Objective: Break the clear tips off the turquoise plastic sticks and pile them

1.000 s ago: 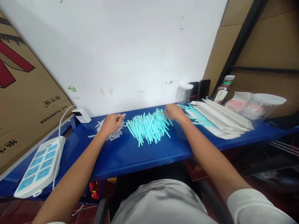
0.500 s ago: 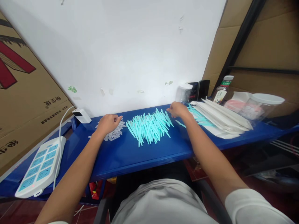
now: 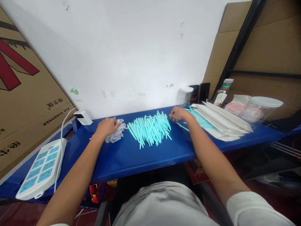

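Observation:
My left hand rests over a heap of small clear plastic caps, its fingers curled down among them. What lies between those fingertips is hidden. To the right of the caps is a big pile of slim teal sticks, pale at their upper ends and lying across one another. Beside this pile's right end, my right hand has its fingers bent together in a pinch. Anything in that pinch is too small to make out. One loose teal stick lies below the right hand.
More teal sticks lie by a stack of white paper sleeves on the blue table. Behind stand a clear jar, two phones and a bottle. Another lidded jar is far right, a power strip left.
My left hand has lowered onto the caps, its fingertips now less visible. My right hand has shifted slightly right and down, away from the teal pile's edge.

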The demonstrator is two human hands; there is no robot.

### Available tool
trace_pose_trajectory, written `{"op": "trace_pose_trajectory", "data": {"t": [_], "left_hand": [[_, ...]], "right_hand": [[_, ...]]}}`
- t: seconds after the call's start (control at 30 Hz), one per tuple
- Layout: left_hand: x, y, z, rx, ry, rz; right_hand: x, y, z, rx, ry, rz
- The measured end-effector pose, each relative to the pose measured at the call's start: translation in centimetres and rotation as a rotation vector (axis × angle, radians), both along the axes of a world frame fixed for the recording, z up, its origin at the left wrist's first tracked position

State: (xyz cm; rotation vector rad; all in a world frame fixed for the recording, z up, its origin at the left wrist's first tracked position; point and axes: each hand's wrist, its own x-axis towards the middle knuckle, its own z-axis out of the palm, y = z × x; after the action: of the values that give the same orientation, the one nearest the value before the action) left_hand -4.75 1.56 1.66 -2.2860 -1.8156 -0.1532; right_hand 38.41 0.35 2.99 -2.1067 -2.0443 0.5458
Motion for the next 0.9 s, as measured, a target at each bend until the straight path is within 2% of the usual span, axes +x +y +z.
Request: {"op": "trace_pose_trajectory", "data": {"t": [0.13, 0.23, 0.3, 0.43, 0.57, 0.67, 0.73, 0.9], "left_hand": [[0.0, -0.4, 0.4, 0.023, 0.004, 0.058], [0.3, -0.9, 0.8, 0.037, -0.029, 0.060], [0.6, -1.2, 0.9, 0.030, -0.041, 0.051], [0.9, -1.4, 1.0, 0.030, -0.038, 0.035], [1.0, -1.5, 1.1, 0.053, -0.052, 0.021], [1.1, -1.5, 1.2, 0.053, -0.067, 0.012], [1.1, -1.5, 1.2, 0.060, -0.068, 0.009], [1.0, -1.4, 1.1, 0.098, -0.067, -0.007]], "right_hand": [[2.6, -0.9, 0.9, -0.013, -0.062, -0.080], [4.7, -2.1, 1.2, -0.116, -0.124, -0.105], [5.4, -2.9, 1.1, -0.109, -0.168, -0.126], [5.3, -4.8, -0.3, -0.125, -0.201, -0.067], [5.4, -7.2, -2.1, -0.087, -0.139, 0.019], [7.0, -8.8, -2.5, 0.000, -0.046, 0.083], [8.6, -9.4, -2.3, 0.112, -0.016, 0.072], [12.5, -9.3, -1.7, 0.407, -0.021, -0.113]]}}
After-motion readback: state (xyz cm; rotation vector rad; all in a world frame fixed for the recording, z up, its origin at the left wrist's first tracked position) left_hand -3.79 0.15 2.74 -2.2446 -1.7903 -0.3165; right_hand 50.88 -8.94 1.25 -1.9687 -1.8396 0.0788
